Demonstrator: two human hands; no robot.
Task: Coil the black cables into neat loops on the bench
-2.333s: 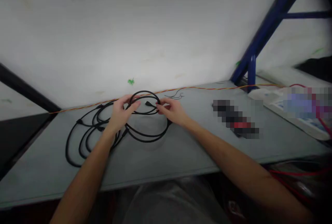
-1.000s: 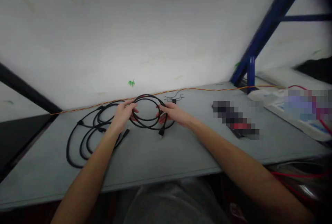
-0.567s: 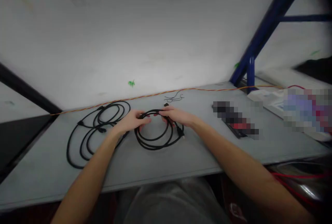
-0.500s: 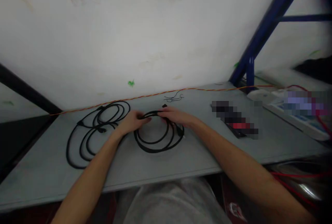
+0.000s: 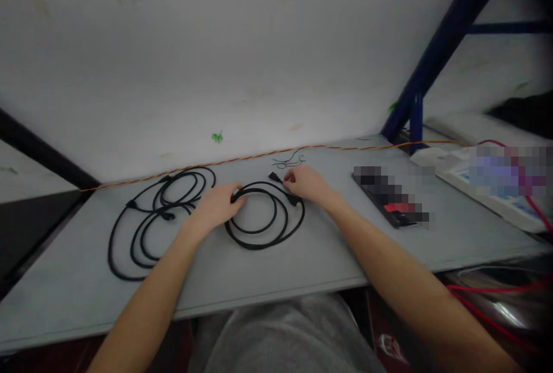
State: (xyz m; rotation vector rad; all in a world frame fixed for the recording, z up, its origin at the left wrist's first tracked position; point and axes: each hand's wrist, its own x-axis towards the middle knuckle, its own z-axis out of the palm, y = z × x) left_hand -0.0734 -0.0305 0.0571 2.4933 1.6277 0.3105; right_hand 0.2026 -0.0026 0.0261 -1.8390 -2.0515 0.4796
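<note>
A coiled black cable [image 5: 263, 229] lies flat on the grey table [image 5: 276, 263] in front of me. My left hand [image 5: 216, 207] rests on the coil's left side, fingers curled over the loops. At the coil's far right my right hand [image 5: 306, 183] pinches the cable close to one plug end [image 5: 275, 177]. A second, looser black cable [image 5: 151, 217] lies spread out to the left, untouched.
A thin orange-red wire [image 5: 259, 156] runs along the wall at the table's back edge. A dark flat object, blurred out [image 5: 391, 197], lies to the right. A blue metal frame post [image 5: 417, 117] stands at the back right, with white items beyond it.
The coil was held up between both hands and has come down flat onto the table. My right hand has shifted to the coil's far right end.
</note>
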